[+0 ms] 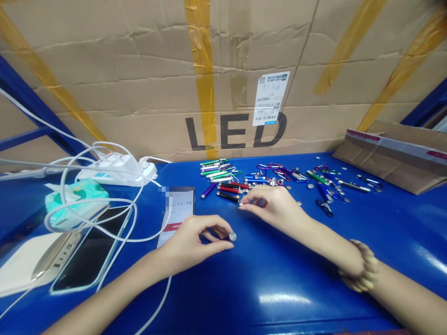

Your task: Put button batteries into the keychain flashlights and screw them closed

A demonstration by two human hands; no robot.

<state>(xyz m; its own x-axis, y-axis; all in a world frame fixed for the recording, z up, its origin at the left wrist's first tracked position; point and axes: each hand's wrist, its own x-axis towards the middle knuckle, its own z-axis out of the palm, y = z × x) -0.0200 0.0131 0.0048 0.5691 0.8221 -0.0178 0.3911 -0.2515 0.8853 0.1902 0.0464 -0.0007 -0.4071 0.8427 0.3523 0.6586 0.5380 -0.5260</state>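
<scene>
Between the thumb and fingertips of my left hand (200, 239) is a small silver button cell (233, 237), held above the blue table. My right hand (275, 204), with a beaded bracelet (361, 267) at its wrist, pinches a tiny shiny piece (240, 204) whose kind I cannot make out. Just beyond those fingertips lies a black penlight (228, 197), with red penlights (232, 187) behind it. A purple penlight (208, 190) lies to their left. Green and silver penlights (216, 174) form a row farther back.
Carabiner clips (281, 174), blue penlights (324, 191) and loose button cells (310, 186) are scattered at the back right, before an open cardboard box (394, 158). Left are a phone with a timer (179, 214), a dark phone (92, 251), tangled white cables (134, 218) and a power strip (118, 170).
</scene>
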